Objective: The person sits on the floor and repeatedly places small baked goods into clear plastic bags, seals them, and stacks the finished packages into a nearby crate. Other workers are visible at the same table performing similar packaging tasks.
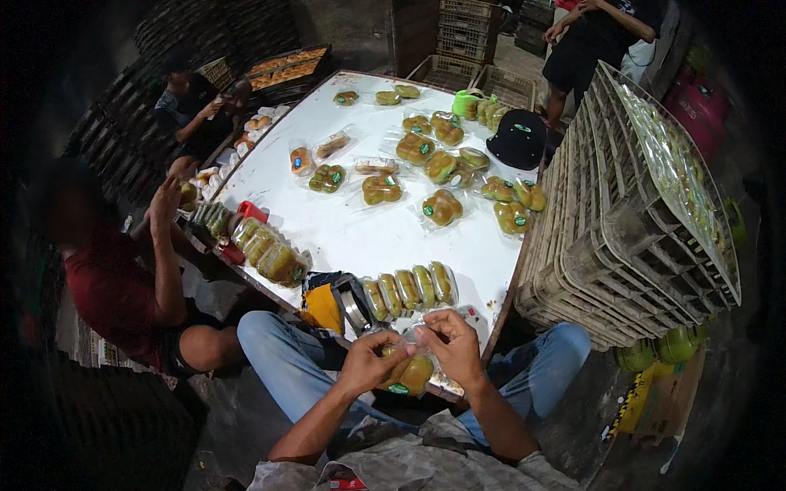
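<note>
Close to my body, a clear plastic bag with green-brown bread buns [417, 373] hangs between my hands at the table's near edge. My left hand [373, 363] pinches the bag's upper left side. Thumb and fingers of my right hand [453, 345] grip the gathered plastic at its top right. A green sticker shows low on the bag. Just beyond my hands stands a row of several bagged green buns [408, 289] on the white tabletop [362, 239]. Left of that row is a round metal-rimmed object [355, 307], beside black and yellow cloth [322, 307].
More bagged buns [442, 207] lie scattered across the table, near a black cap [517, 140]. Stacked plastic crates [577, 245] rise along the right edge. Another bagged row [270, 251] lies left, near a seated person [123, 288]. Others are farther back.
</note>
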